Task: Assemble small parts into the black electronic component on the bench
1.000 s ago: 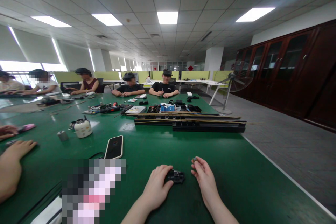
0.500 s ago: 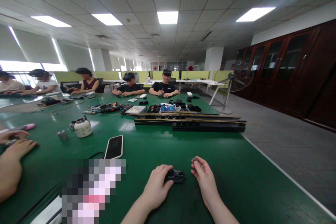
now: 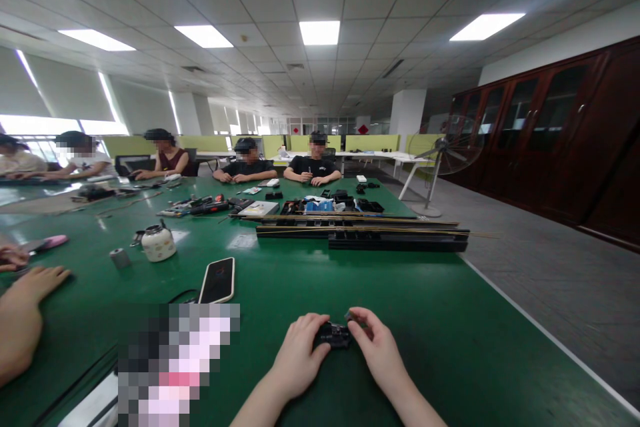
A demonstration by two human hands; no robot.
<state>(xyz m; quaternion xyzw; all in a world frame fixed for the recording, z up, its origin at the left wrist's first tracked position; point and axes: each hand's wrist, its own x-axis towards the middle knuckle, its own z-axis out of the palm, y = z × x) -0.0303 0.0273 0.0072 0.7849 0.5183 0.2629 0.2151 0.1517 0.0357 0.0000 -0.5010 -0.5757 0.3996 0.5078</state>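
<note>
My left hand [image 3: 301, 345] grips a black oblong part [image 3: 338, 335], apparently to steady it; my right hand [image 3: 377, 341] pinches a small greyish piece [image 3: 349, 315].

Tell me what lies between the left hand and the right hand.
In the head view, a black part lies there, gripped by the left hand; the right hand pinches a small grey piece close beside that part.

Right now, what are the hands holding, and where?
Left hand: black part, by its left end. Right hand: small grey piece; too tiny to tell where.
</note>
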